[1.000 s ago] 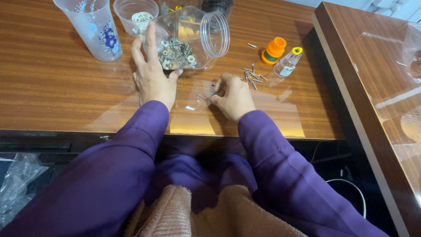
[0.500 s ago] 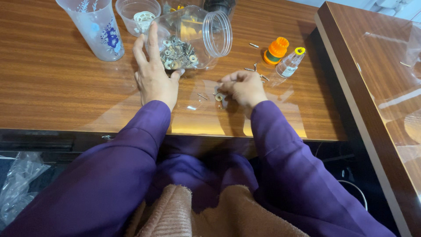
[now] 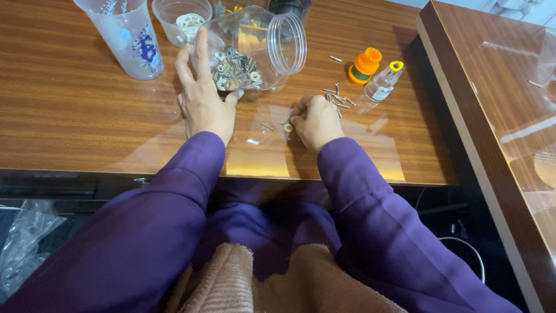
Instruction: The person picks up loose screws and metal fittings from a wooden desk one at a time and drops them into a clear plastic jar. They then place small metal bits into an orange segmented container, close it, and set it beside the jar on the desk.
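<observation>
On wooden table (image 3: 87, 116): left hand (image 3: 204, 98), fingers spread, steadies tipped clear jar (image 3: 255, 49); right hand (image 3: 315, 122) pinches small washer (image 3: 288, 127). Sorting step; next needs careful carry to jar mouth.

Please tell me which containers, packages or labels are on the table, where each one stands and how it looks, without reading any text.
Clear plastic jar: lying on its side under the left hand, holding small metal parts.
Frosted cup: far left, upright, blue flower print.
Small clear cup: behind the jar, white piece inside.
Small clear bottle: right of the right hand, tilted, yellow ring top, pale label.

Bright indoor light, glare patches on table (image 3: 69, 116), sharp focus.
</observation>
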